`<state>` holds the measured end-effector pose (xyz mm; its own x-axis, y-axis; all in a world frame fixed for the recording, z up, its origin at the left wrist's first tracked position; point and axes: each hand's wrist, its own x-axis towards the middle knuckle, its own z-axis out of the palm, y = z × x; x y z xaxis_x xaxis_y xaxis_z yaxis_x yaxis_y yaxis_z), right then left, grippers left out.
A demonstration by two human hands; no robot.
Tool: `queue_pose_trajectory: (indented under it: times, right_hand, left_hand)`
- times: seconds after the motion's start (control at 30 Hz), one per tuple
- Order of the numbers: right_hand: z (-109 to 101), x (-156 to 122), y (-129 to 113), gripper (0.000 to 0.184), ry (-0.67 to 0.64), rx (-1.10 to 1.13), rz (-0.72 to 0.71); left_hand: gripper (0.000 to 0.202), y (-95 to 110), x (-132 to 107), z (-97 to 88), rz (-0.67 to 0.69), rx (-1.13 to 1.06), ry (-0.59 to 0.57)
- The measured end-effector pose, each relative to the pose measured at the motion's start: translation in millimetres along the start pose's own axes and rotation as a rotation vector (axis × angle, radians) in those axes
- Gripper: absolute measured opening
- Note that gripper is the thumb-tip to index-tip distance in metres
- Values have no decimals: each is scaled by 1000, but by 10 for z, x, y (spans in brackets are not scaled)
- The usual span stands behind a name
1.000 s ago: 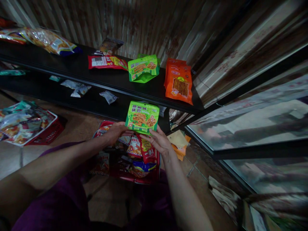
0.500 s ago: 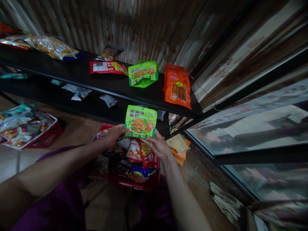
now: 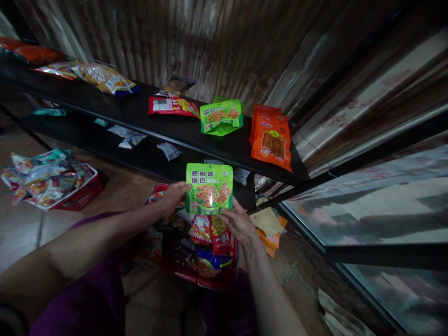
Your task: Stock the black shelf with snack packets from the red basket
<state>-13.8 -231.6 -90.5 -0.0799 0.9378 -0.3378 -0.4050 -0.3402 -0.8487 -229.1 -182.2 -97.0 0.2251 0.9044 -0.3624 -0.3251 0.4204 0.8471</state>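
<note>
- Held up between both hands, printed face toward the viewer: green guoba snack pouch (image 3: pixel 209 189), above the far part of a red basket (image 3: pixel 196 279) and in front of the shelving.
- Left hand (image 3: pixel 175 197): gripping narrowly at the pouch's left edge, thumb on the front.
- Right hand (image 3: pixel 241 226): closed narrowly on the pouch's lower right corner; fingers behind partly hidden, exact placement hard to tell.
- In the basket below: red-and-yellow packet (image 3: pixel 220 235), blue-topped bag (image 3: pixel 212 261), other snack packets in shadow.
- On the black upper shelf (image 3: pixel 175 123), left to right: clear bag with blue end (image 3: pixel 107 80), red packet (image 3: pixel 171 106) lying flat, second green pouch (image 3: pixel 221 116) tilted, orange packets (image 3: pixel 273 144) stacked near the right end.
- On the lower shelf (image 3: pixel 87 140): small silvery packets (image 3: pixel 169 150), spaced apart.
- On the tiled floor, far left: red-and-white basket (image 3: pixel 82 198), heaped with packets.
- On the floor right of the near basket: tan and orange sheets (image 3: pixel 268 223), overlapping.
- Behind the shelving: pleated curtain (image 3: pixel 175 42).
</note>
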Motion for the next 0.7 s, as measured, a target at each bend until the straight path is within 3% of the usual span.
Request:
queue_pose_trajectory:
  times: [0.27, 0.7]
  right_hand:
    - [-57, 18, 20, 48, 39, 9, -7]
    - [108, 10, 82, 58, -4, 43, 21]
  left_hand:
    - [24, 59, -54, 34, 37, 25, -42]
    - [33, 109, -119, -21, 37, 14, 64]
